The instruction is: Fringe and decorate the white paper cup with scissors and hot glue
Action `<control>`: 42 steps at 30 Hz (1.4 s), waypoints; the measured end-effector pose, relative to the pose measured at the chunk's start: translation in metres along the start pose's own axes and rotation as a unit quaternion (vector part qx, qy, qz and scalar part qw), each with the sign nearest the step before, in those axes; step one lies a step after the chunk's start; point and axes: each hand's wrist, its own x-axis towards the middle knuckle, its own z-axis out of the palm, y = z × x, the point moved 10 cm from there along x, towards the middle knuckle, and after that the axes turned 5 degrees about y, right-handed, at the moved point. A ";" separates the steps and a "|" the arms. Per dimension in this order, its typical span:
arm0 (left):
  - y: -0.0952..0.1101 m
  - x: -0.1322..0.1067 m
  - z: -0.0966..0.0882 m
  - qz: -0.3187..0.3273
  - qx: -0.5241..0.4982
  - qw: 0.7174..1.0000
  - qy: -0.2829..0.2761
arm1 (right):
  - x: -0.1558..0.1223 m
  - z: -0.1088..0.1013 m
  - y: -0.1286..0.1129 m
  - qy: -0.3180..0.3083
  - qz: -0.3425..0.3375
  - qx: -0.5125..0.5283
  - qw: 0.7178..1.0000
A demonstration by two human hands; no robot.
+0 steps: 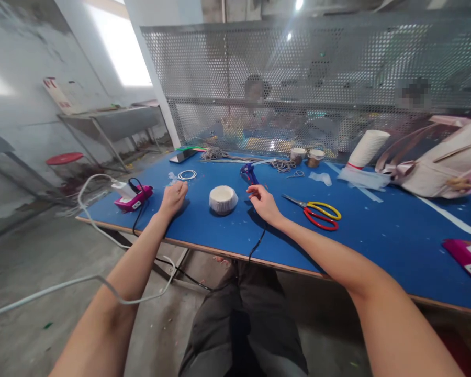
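Observation:
My left hand (175, 198) rests on the blue table, closed like a fist, with nothing seen in it. Just beyond it lie thin white rings (187, 175). A small round white tub (223, 200) with a pleated side stands between my hands. My right hand (264, 204) is on the other side of it, fingers loosely bent and apart, holding nothing that I can see. Close beyond its fingertips is a blue glue gun (248, 173); a black cord runs out below the hand. Scissors (314, 209) with one yellow and one red handle lie to the right.
A pink power strip (134, 198) with a white plug sits at the left edge, its cable looping below. Grey cord (215, 153), two small pots and stacked white cups (369, 148) line the back. A bag (447, 157) stands right. Perforated metal panel (259, 68) rises behind.

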 end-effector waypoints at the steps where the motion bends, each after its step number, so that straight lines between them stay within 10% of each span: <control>1: 0.002 0.000 0.000 0.007 0.005 1.000 0.003 | 0.000 -0.001 -0.001 0.001 -0.005 -0.005 1.000; 7: 0.005 0.001 -0.001 0.029 0.006 0.999 0.035 | 0.002 -0.003 -0.041 -0.019 -0.078 -0.062 0.995; 14: 0.002 0.000 0.000 0.045 0.008 0.998 0.039 | 0.003 0.040 -0.105 -0.168 -0.212 -0.168 0.948; 26: 0.007 -0.002 0.004 0.075 0.018 0.997 0.015 | 0.059 0.028 -0.063 -0.193 -0.203 -0.246 0.928; 34: 0.011 -0.003 0.006 0.082 0.023 0.996 -0.006 | 0.026 -0.071 -0.070 -0.058 -0.167 -0.257 0.950; 42: 0.010 -0.007 0.017 0.076 0.034 0.995 -0.054 | -0.040 -0.138 -0.014 -0.075 -0.078 -0.371 0.922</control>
